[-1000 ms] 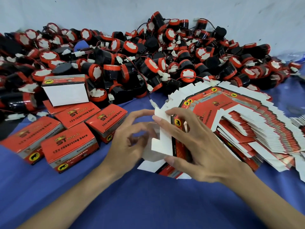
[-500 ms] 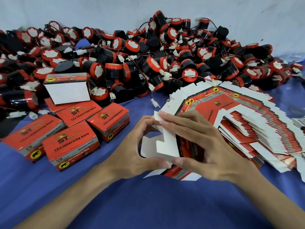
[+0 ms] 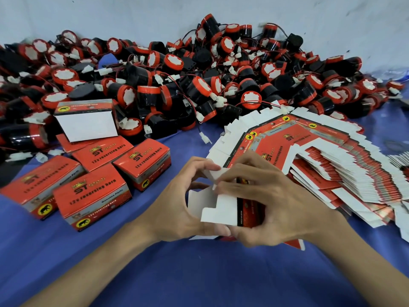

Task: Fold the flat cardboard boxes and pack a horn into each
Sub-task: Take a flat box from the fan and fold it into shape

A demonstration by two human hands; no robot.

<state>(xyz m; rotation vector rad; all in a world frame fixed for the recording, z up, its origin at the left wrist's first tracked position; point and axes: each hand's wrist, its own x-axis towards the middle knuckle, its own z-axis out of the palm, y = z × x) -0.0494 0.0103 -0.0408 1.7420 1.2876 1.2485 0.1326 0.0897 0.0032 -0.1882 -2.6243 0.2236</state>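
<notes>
Cardboard box (image 3: 223, 210), partly folded, is held just above a blue cloth (image 3: 199, 275) in the lower centre of the head view. Its white flaps are turned toward the left and its red-and-black printed side sits under the right palm.

At left, at least four closed boxes (image 3: 93, 196) marked "12v reversing horn" sit huddled on the cloth, touching one another; their contents cannot be seen. Behind them a tilted box (image 3: 87, 124) leans against the heap with a plain white panel facing the camera, and whether anything is inside it cannot be told. A deep pile of red-and-black horns (image 3: 199, 80), with red wires and white plugs tangled among them, lies loose along the pale wall (image 3: 132, 16). To the right, a fanned stack of flat boxes (image 3: 336, 156) lies on the cloth, just beyond the hands.

The left hand (image 3: 174, 209) forms a hook, index finger arched over the top of the white flaps and thumb beneath the near edge, gripping the flap end between them. The right hand (image 3: 278, 202) is curled over the printed body, fingertips pressing a flap at the top. Its thumb is tucked under the bottom edge, where it nearly meets the left thumb. Both forearms reach in from the bottom corners.
</notes>
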